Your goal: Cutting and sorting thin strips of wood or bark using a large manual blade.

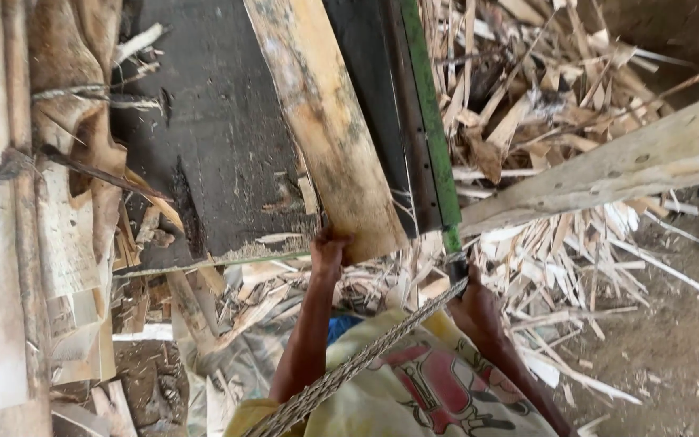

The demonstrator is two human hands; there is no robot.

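Head view: my left hand (329, 251) grips the near end of a pale wooden plank (325, 121), fingers (335, 239) curled over its edge. The plank lies slanted across the dark bench (212, 137). My right hand (472, 301) is closed around a green-handled tool (430, 129) just beside it; wood scraps (544, 113) are heaped behind

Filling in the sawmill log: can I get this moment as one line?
left hand: grips wooden slab end | right hand: at green rail end, grip unclear | slab on dark table | offcuts behind
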